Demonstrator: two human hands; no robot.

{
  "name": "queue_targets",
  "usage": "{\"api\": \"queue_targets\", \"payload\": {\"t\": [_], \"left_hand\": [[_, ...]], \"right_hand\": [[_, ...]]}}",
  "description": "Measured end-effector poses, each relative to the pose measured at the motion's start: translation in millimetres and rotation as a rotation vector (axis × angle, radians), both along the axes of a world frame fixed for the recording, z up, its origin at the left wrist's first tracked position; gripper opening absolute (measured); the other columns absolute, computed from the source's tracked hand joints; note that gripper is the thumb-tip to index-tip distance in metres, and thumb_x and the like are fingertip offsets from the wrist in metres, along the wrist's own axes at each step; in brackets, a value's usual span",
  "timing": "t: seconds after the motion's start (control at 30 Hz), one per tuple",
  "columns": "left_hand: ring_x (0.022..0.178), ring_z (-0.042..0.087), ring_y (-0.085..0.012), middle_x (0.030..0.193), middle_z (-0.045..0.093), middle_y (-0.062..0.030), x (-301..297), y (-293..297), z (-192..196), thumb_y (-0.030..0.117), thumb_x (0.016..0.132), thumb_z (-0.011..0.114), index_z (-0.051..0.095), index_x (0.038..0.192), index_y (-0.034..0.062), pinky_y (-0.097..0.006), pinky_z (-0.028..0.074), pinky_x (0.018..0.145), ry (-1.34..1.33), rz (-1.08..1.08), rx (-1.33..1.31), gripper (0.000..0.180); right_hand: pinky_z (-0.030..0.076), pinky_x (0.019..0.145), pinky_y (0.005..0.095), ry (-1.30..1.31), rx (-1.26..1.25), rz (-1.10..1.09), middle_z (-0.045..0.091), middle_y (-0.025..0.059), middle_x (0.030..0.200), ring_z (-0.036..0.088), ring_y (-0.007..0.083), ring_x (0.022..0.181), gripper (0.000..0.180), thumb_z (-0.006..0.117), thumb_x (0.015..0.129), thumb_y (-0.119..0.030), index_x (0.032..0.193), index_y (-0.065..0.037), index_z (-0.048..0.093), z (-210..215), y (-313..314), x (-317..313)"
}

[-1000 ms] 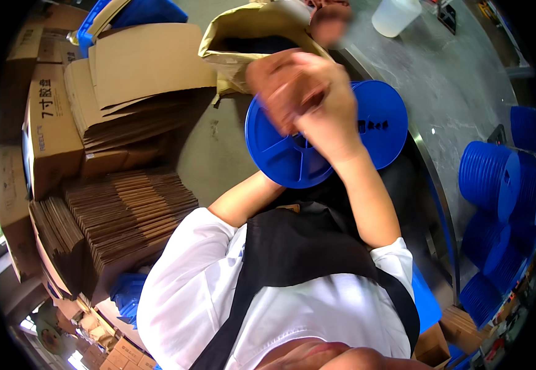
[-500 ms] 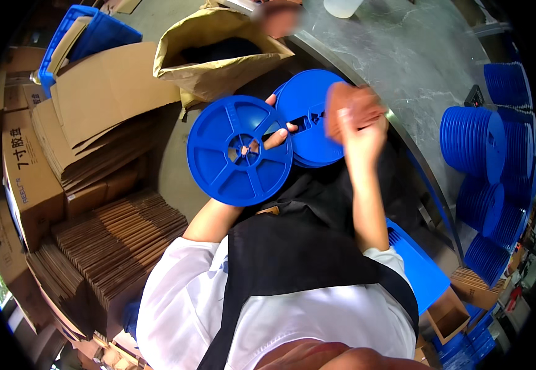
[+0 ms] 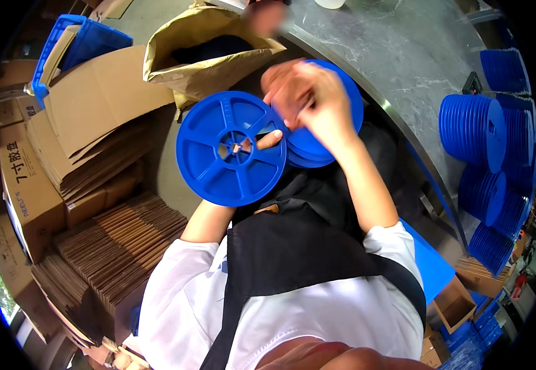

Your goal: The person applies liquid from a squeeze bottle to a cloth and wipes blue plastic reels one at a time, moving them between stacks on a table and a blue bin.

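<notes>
My left hand [image 3: 270,140] grips a blue plastic reel [image 3: 231,180], face up, with a thumb over one of its openings. The rest of that hand is mostly behind the reel. A crumpled reddish-brown cloth [image 3: 285,91] is bunched in my right hand [image 3: 324,106], both smeared by motion. They are over a small stack of blue reels [image 3: 308,150] above my lap, just right of the held reel. The hand and cloth cover much of the top reel; whether the cloth presses on it is hard to tell.
An open tan sack [image 3: 218,75] with dark contents stands ahead. Flattened cardboard [image 3: 104,92] and packed cardboard sheets [image 3: 120,243] fill the left. At right, blue reel stacks [image 3: 468,132] line a grey table [image 3: 397,55]. A blue bin [image 3: 427,262] sits by my right elbow.
My right hand and the cloth have swept left across the reel stack, toward the held reel. The left hand keeps its hold, the reel shifting slightly left in view.
</notes>
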State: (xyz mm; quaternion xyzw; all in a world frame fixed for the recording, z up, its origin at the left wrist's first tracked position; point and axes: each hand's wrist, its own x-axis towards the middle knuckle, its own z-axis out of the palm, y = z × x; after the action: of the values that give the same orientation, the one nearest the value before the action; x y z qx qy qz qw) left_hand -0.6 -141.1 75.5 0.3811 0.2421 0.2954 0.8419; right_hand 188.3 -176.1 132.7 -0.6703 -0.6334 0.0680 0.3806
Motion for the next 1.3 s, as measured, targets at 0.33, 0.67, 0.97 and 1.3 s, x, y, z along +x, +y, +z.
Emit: {"api": "queue_targets", "payload": {"t": [0.33,0.67,0.97,1.3], "left_hand": [[0.094,0.060,-0.0153,0.094,0.062,-0.0041,-11.2,15.9,-0.1,0.013,0.086,0.070,0.032,0.147,0.0021,-0.031,0.047,0.092,-0.008,-0.060,0.085,0.073],[0.109,0.059,-0.0196,0.120,0.059,-0.0103,11.2,8.9,23.6,0.011,0.084,0.073,0.034,0.147,0.0034,-0.032,0.048,0.094,0.147,0.071,0.095,0.074],[0.112,0.060,-0.0217,0.115,0.063,-0.0138,13.6,2.8,38.7,0.004,0.085,0.070,0.031,0.148,0.0072,-0.037,0.045,0.101,0.034,0.093,-0.057,0.074],[0.108,0.061,-0.0197,0.108,0.064,-0.0119,3.1,-5.3,34.1,0.004,0.085,0.070,0.030,0.149,0.0060,-0.036,0.046,0.099,-0.015,0.166,-0.056,0.075]], "right_hand": [[0.044,0.099,0.0352,0.186,0.076,-0.176,0.064,0.0090,0.120,0.058,0.0221,0.115,0.032,0.071,0.080,-0.007,0.110,-0.004,0.062,-10.2,-60.3,35.3],[0.043,0.102,0.0363,1.695,0.192,-0.148,0.057,0.0106,0.128,0.056,0.0226,0.118,0.045,0.055,0.095,-0.023,0.132,0.002,0.050,19.1,-52.7,18.0],[0.049,0.087,0.0401,0.142,0.269,0.483,0.065,0.0117,0.115,0.062,0.0298,0.108,0.028,0.072,0.077,-0.020,0.099,-0.006,0.061,16.1,-51.1,-84.1],[0.044,0.098,0.0389,0.139,0.048,0.055,0.063,0.0125,0.114,0.058,0.0303,0.111,0.042,0.080,0.072,-0.009,0.108,-0.003,0.061,-3.1,-38.8,-44.4]]}}
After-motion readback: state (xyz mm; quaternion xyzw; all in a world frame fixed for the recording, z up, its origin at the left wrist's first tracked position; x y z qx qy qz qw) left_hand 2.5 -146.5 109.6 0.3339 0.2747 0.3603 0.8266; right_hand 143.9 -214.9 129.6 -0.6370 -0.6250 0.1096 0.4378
